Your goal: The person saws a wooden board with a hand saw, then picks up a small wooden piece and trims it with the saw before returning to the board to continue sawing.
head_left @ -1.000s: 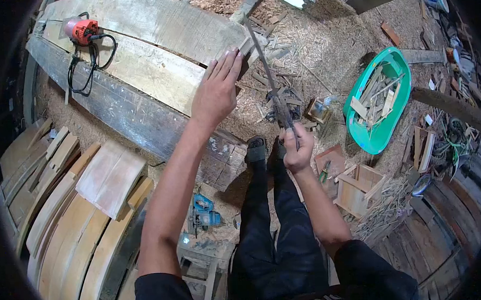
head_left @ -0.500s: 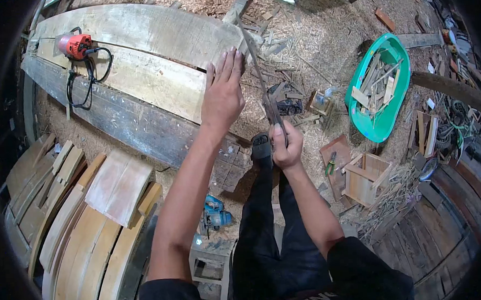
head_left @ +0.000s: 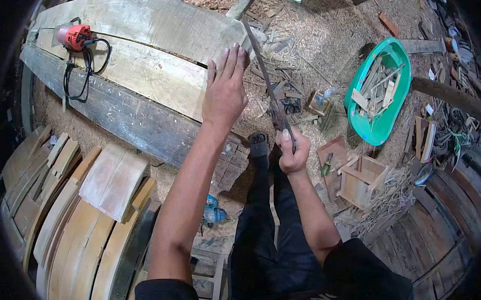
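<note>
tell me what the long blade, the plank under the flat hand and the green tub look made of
The long blade looks like metal: thin, straight, dark and dull, with no shine, perhaps tarnished. The plank is bare wood, pale and unfinished, with lengthwise grain streaks and a rough face. The green tub is probably plastic, judging by its smooth, evenly bright colour and moulded rim.

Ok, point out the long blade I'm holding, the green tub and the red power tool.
long blade point(head_left: 267, 82): head view, middle of the blade.
green tub point(head_left: 378, 129): head view, bare inner wall at its near end.
red power tool point(head_left: 74, 36): head view, its red body.
</note>
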`<state>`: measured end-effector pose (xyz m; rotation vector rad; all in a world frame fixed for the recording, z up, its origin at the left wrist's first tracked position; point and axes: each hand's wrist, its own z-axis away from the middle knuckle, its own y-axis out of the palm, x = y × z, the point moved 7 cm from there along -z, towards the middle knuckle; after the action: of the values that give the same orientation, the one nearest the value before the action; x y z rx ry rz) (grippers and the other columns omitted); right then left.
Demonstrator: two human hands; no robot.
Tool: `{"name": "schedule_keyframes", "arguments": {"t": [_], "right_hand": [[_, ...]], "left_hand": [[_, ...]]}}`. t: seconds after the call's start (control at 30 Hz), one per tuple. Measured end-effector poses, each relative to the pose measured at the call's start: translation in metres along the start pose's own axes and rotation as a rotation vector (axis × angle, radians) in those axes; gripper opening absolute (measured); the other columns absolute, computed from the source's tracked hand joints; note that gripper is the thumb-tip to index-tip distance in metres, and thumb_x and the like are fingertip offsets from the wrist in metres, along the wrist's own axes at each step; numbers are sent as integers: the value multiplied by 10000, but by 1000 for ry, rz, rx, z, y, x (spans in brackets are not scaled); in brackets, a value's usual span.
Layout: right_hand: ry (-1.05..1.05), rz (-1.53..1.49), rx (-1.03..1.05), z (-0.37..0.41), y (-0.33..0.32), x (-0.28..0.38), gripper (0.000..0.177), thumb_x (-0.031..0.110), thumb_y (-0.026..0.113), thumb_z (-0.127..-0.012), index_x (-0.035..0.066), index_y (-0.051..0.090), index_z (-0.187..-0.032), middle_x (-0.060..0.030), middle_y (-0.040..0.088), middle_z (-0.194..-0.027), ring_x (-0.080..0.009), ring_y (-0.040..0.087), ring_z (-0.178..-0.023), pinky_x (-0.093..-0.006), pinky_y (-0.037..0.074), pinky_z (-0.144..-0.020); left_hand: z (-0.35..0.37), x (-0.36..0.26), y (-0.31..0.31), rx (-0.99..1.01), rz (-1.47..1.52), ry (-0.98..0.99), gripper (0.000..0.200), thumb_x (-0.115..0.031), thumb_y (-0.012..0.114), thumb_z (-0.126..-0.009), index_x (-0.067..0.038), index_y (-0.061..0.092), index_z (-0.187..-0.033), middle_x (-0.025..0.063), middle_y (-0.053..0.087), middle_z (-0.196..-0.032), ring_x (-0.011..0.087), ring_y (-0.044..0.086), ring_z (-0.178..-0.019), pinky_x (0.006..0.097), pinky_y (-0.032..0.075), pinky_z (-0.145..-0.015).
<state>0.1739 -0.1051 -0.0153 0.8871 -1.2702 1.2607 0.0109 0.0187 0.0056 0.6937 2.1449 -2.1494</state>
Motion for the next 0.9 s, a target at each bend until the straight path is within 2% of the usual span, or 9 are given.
{"name": "schedule_keyframes", "arguments": {"t": [0.2,0.3,0.43,0.57,0.6,0.7,0.73,0.8,0.9], "right_hand": [[15,8,57,-9,2,-6,335,230,563,-957,33,506,-692,-31,452,-560,-125,451,-517,-323,362,-506],[34,-54,4,6,-5,3,333,228,559,-964,30,508,-701,-23,452,-559,-111,436,-513,-320,356,-498],[90,27,100,-29,8,-6,317,240,564,-960,6,569,-747,-24,503,-584,-102,494,-545,-289,401,-525],[-39,31,26,0,-4,8,305,240,561,-962,16,555,-755,-19,485,-591,-99,468,-541,-299,375,-510],[17,-47,19,3,-5,8,293,236,562,-963,21,554,-764,-17,476,-594,-100,455,-540,-310,366,-506],[-47,-4,96,-28,2,1,279,240,560,-964,18,589,-798,-18,478,-600,-100,467,-552,-308,384,-519],[65,48,125,-40,9,-8,280,244,556,-966,20,596,-803,-24,481,-605,-100,465,-557,-307,385,-523],[-1,67,108,-34,7,6,292,247,554,-968,20,585,-786,-27,484,-605,-101,460,-556,-306,377,-520],[-15,12,59,-12,-4,11,311,249,552,-972,17,567,-766,-26,489,-605,-104,448,-552,-310,368,-516]], "left_hand": [[-5,4,0,-62,47,-50,670,15,459,-862,-7,314,-1515,168,334,-1569,335,345,-1437,536,252,-1178],[-5,4,-2,-64,57,-48,684,22,468,-848,-8,315,-1515,170,337,-1566,338,351,-1433,536,253,-1177],[-3,3,0,-66,58,-42,700,30,474,-832,-9,318,-1513,168,334,-1567,344,350,-1431,535,253,-1178],[-4,4,0,-63,55,-42,710,26,476,-829,-14,310,-1518,167,318,-1576,341,342,-1436,534,251,-1179],[-5,4,-1,-63,53,-45,711,24,476,-829,-15,307,-1519,167,313,-1578,340,340,-1437,533,250,-1180],[-5,3,0,-58,45,-43,712,19,477,-831,-15,303,-1520,172,316,-1574,339,336,-1440,528,253,-1180],[-1,3,1,-44,20,-54,705,1,478,-842,-23,302,-1524,160,321,-1575,321,338,-1442,515,245,-1190],[-5,5,2,-36,-32,-61,693,-34,480,-862,-40,300,-1532,136,332,-1577,284,342,-1447,489,229,-1210],[-6,4,0,-61,30,-44,702,19,469,-842,-21,303,-1524,170,337,-1565,339,334,-1441,517,254,-1182]]}}
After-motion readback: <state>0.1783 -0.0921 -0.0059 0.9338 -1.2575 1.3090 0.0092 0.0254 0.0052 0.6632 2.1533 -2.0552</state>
